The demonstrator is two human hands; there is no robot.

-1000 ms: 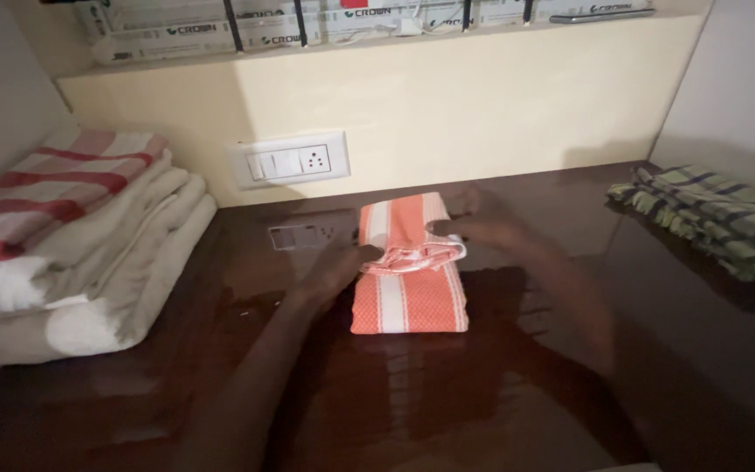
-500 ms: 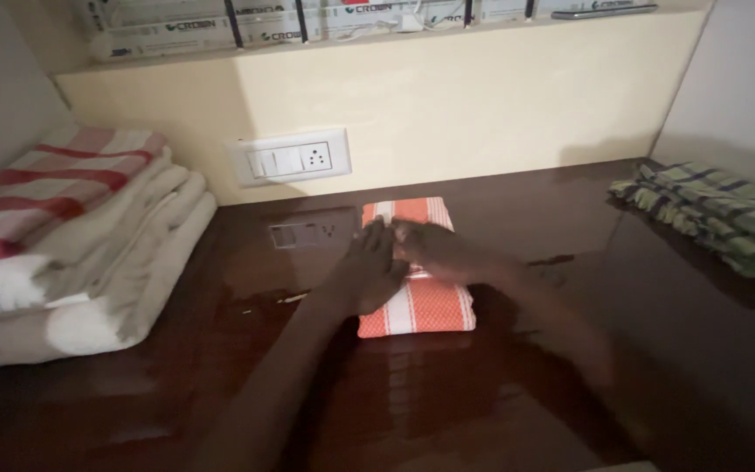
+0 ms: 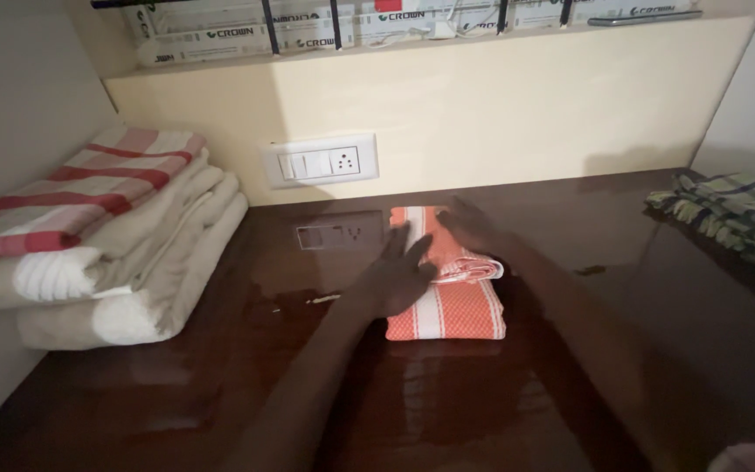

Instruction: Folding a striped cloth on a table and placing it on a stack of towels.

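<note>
While both hands are resting on it, the folded orange-and-white striped cotton towel (image 3: 447, 293) is lying on the glossy dark brown wooden counter (image 3: 220, 385), a little right of centre and just near of the cream back wall. The left hand (image 3: 399, 271) is lying flat, fingers spread, across the towel's left half and pressing down; it is gripping nothing. The right hand (image 3: 469, 229) is lying palm-down, loosely open, over the far right part, where a doubled-over layer is forming a thick roll along the upper edge; whether any fingertip is tucked beneath that layer cannot be told. By my judgement, the step in hand is pressing the last fold flat, with the folding itself nearly complete. The next move is calling for even pressure across the raised roll, since it is sitting slightly askew over the lower layer and could spring open if either palm is lifted carelessly. Well apart to the left, a stack of folded cream towels topped by a red-and-white checked cloth (image 3: 89, 253) is sitting against the side wall. At the far right edge a green plaid cloth (image 3: 736, 214) is lying folded. A white wall switch plate with socket (image 3: 319, 162) is mounted behind the work.
</note>
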